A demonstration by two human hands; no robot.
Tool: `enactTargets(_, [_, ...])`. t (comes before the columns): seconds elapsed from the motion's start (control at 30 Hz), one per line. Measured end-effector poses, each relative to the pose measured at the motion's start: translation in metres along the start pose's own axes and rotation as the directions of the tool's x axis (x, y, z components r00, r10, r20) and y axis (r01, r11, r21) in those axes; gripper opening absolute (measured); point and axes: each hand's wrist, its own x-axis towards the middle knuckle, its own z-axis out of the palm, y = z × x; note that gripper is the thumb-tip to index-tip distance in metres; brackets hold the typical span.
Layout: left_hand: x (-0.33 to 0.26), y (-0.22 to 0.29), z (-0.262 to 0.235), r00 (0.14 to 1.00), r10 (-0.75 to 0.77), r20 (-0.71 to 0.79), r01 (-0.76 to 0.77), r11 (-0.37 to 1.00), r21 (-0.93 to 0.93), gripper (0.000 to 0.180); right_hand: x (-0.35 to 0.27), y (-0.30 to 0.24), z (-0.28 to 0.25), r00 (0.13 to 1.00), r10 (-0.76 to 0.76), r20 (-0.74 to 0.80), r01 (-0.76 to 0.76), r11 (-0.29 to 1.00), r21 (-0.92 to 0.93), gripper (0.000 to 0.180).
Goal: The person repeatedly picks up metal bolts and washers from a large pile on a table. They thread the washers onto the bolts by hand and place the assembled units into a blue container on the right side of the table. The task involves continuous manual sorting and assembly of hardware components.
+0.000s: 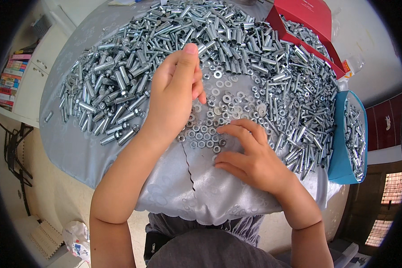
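Head view. The fingers of the left hand are drawn together and curled, thumb against fingertips, raised just above the scattered small silver metal washers and nuts; whether they pinch a piece cannot be told. The left forearm rises from the lower edge and crosses the front of the surface. The fingers of the right hand are slightly spread and bent, their tips resting on washers at the near edge of the scatter, with the palm low over the grey patterned cloth that covers the surface. The washers and nuts lie loose between the two hands, too many to count. Beyond and around them, a broad heap of silver metal sleeve bolts, several hundred at least, spans the cloth. Two containers hold more bolts: one red cardboard box at the far right and one blue cardboard box at the right edge.
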Motion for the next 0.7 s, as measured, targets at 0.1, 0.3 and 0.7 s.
enactTargets(0.1, [0.000, 0.002, -0.001, 1.000, 0.008, 0.001, -0.008, 1.000, 0.006, 0.036, 0.000, 0.000, 0.000, 1.000, -0.007, -0.018, 0.007, 1.000, 0.002, 0.019])
enactTargets(0.3, [-0.002, 0.004, 0.001, 1.000, 0.021, -0.003, -0.021, 0.999, 0.041, 0.036, -0.001, 0.000, 0.000, 1.000, -0.005, -0.029, 0.004, 1.000, -0.012, 0.023])
enactTargets(0.7, [-0.018, 0.013, 0.006, 0.779, -0.379, 0.499, 0.215, 0.910, 0.355, 0.033, -0.013, 0.009, -0.012, 0.860, 0.299, -0.414, -0.004, 0.815, 0.580, 0.015])
